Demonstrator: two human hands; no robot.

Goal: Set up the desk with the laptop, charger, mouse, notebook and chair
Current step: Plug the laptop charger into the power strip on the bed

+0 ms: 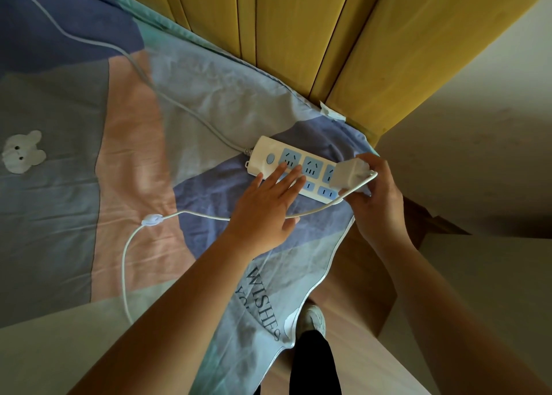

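A white power strip (273,149) with blue sockets lies on the bed near its corner. My left hand (268,203) rests flat on the strip's near edge, fingers spread, pressing it down. My right hand (378,194) grips the white charger brick (349,175) at the strip's right end, over the sockets. The charger's thin white cable (191,214) runs left under my left hand to a small clip (152,220), then curves down the bed. Whether the plug's prongs are in a socket is hidden. Laptop, mouse, notebook and chair are out of view.
The strip's thick grey cord (167,99) runs up and left across the patchwork bedsheet (59,215). A yellow wooden headboard (313,36) stands behind. A pale wall (478,155) is on the right. My shoe (313,317) stands on the wooden floor below the bed corner.
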